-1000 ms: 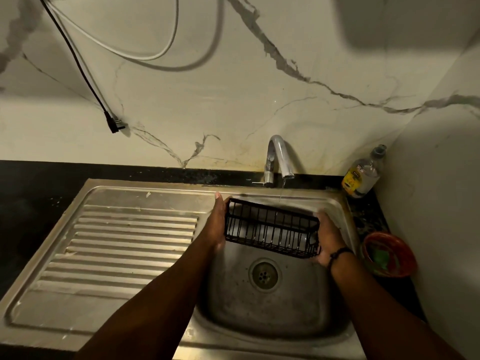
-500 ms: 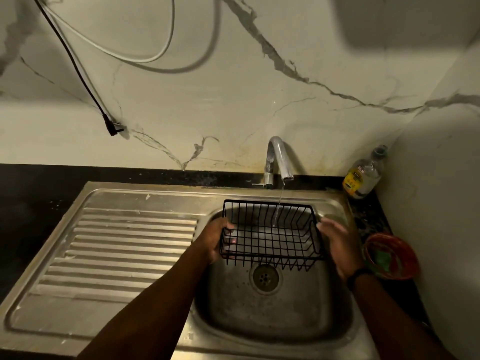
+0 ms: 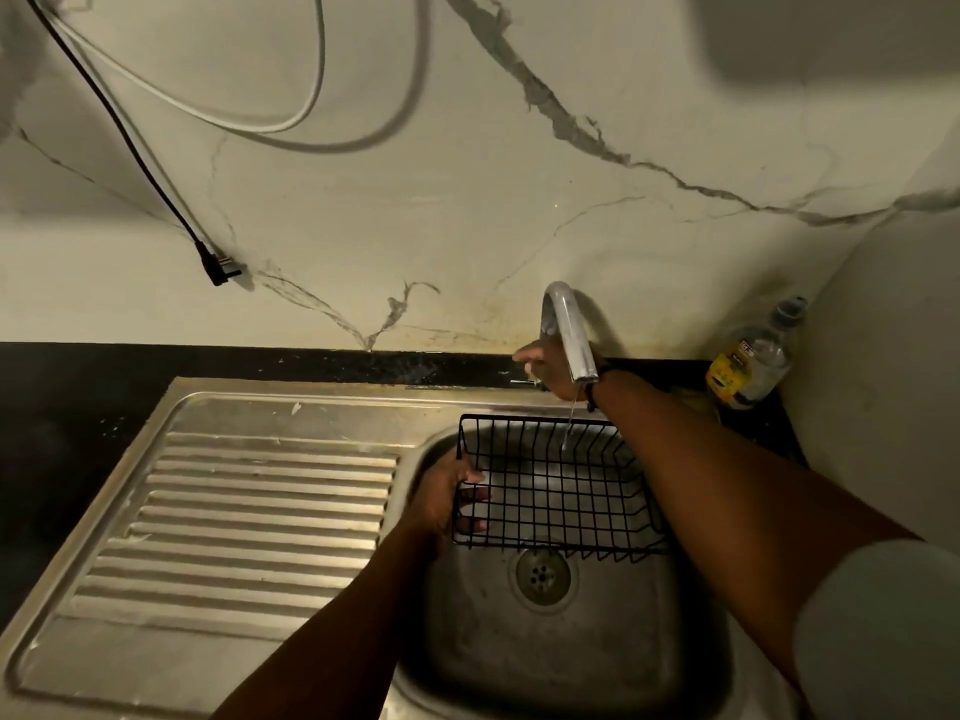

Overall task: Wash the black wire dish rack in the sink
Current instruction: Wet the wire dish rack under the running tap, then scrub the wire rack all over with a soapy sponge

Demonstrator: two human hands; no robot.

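- Black wire dish rack [image 3: 558, 491]: held upright over the sink basin [image 3: 571, 641], open side up, above the drain [image 3: 542, 575]. A thin stream from the faucet [image 3: 569, 335] falls into its far half.
- Left hand [image 3: 447, 498]: grips the rack's left end wall, fingers curled through the wires. It is the only visible support, so the unsupported right end may sag and tilt the rack, or wet wire may slip from the grip and drop into the basin.
- Right hand [image 3: 548, 371]: at the faucet base by the tap lever, behind the spout; whether it grips the lever cannot be told. The forearm crosses the rack's right end and could knock it.
- Opening the tap too far risks splash off the wires onto the drainboard [image 3: 249, 517] and surface [image 3: 78, 407].
- Plastic bottle [image 3: 753, 356]: stands near the right elbow's path; a wide withdrawal could topple it.
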